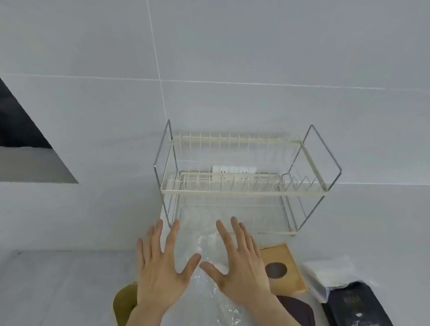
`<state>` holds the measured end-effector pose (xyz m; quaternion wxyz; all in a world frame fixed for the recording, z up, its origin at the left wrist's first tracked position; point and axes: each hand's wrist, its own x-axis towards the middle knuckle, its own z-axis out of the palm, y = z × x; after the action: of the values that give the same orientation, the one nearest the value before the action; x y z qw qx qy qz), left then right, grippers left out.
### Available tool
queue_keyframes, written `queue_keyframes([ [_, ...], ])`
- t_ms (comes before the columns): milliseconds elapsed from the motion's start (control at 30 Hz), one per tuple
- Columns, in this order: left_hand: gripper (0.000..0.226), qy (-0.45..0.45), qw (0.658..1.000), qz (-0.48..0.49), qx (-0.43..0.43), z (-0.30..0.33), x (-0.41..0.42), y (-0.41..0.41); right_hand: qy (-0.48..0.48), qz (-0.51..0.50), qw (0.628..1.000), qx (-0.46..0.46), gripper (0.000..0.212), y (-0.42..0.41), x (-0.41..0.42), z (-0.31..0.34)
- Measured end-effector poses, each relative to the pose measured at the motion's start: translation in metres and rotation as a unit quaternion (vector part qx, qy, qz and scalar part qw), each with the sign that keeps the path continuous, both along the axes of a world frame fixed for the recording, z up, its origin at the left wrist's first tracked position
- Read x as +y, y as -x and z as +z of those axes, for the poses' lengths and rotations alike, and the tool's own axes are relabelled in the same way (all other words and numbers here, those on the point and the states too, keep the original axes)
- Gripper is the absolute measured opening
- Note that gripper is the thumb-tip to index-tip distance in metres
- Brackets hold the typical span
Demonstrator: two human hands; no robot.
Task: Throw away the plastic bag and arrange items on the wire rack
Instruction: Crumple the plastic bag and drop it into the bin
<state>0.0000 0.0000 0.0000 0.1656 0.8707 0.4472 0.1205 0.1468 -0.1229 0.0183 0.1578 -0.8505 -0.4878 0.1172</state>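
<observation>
A two-tier cream wire rack [243, 192] with chrome side frames stands on the white counter against the tiled wall, with nothing on it. In front of it lies a crumpled clear plastic bag [211, 297]. My left hand [162, 270] and my right hand [239, 266] hover side by side over the bag, palms down, fingers spread, holding nothing. Right of the bag lie a wooden box [293, 281] with a round dark hole, a white packet [329, 274] and a black pouch [356, 310] with white lettering.
An olive-green round object [124, 304] shows under my left wrist. A dark maroon item [297, 313] lies under my right forearm. A wall socket [234, 174] sits behind the rack. A dark opening [7, 119] is at the upper left.
</observation>
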Motion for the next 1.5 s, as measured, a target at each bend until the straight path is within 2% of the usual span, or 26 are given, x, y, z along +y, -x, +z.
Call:
queue_keyframes([
  [33,0.096,0.032,0.999,-0.001,0.019,-0.008,0.001,0.004,0.035,0.013,0.999,0.039,0.098,0.002,0.001,-0.006],
  [100,0.100,0.061,0.997,-0.005,0.037,-0.031,0.000,0.011,0.073,0.031,0.995,0.060,0.104,0.006,0.001,-0.022],
  [267,0.105,0.180,0.982,-0.047,0.029,-0.070,-0.006,0.021,0.108,0.007,0.980,0.165,0.112,0.011,0.003,-0.054],
  [400,0.105,0.207,0.974,-0.086,0.024,-0.085,-0.016,0.017,0.133,-0.019,0.968,0.213,0.117,0.013,0.006,-0.079],
  [500,0.097,0.215,0.973,-0.080,0.002,-0.093,-0.023,0.011,0.113,-0.026,0.974,0.195,0.100,0.014,0.011,-0.090],
  [567,0.087,0.237,0.969,-0.068,-0.023,-0.091,-0.028,0.005,0.084,-0.048,0.971,0.220,0.082,0.012,0.015,-0.093],
  [633,0.082,0.280,0.958,-0.041,-0.047,-0.085,-0.029,-0.003,0.062,-0.111,0.947,0.295,0.063,0.013,0.021,-0.090],
  [733,0.082,0.354,0.931,0.029,-0.086,-0.074,-0.025,-0.017,0.017,-0.206,0.880,0.428,0.044,0.019,0.026,-0.081],
  [833,0.065,0.415,0.888,0.087,-0.178,-0.057,-0.025,-0.026,-0.036,-0.247,0.830,0.499,0.025,0.026,0.032,-0.073],
  [933,0.039,0.395,0.876,0.169,-0.222,-0.040,-0.027,-0.027,-0.065,-0.241,0.772,0.584,0.021,0.024,0.037,-0.058],
  [1000,0.028,0.372,0.870,0.220,-0.237,-0.029,-0.028,-0.028,-0.052,-0.221,0.733,0.641,0.021,0.021,0.037,-0.042],
  [1067,0.035,0.350,0.867,0.247,-0.257,-0.019,-0.027,-0.031,-0.064,-0.207,0.731,0.647,0.015,0.018,0.036,-0.025],
  [1100,0.039,0.341,0.865,0.251,-0.268,-0.014,-0.026,-0.034,-0.084,-0.211,0.749,0.622,0.012,0.017,0.036,-0.017],
  [1200,0.040,0.326,0.854,0.271,-0.301,0.006,-0.020,-0.045,-0.153,-0.212,0.837,0.481,0.024,0.015,0.030,0.006],
  [1267,0.036,0.328,0.834,0.293,-0.334,0.023,-0.016,-0.052,-0.157,-0.134,0.859,0.468,0.061,0.009,0.021,0.022],
  [1333,0.023,0.339,0.812,0.303,-0.366,0.037,-0.011,-0.058,-0.106,-0.040,0.841,0.529,0.098,0.002,0.011,0.031],
  [1367,0.015,0.355,0.801,0.297,-0.380,0.043,-0.009,-0.062,-0.086,-0.005,0.828,0.554,0.107,0.000,0.007,0.035],
  [1433,0.019,0.412,0.784,0.269,-0.378,0.057,-0.014,-0.070,-0.090,0.025,0.815,0.572,0.112,0.000,0.003,0.044],
  [1500,0.016,0.490,0.744,0.206,-0.406,0.071,-0.024,-0.074,-0.148,0.002,0.802,0.579,0.101,0.005,0.004,0.050],
])
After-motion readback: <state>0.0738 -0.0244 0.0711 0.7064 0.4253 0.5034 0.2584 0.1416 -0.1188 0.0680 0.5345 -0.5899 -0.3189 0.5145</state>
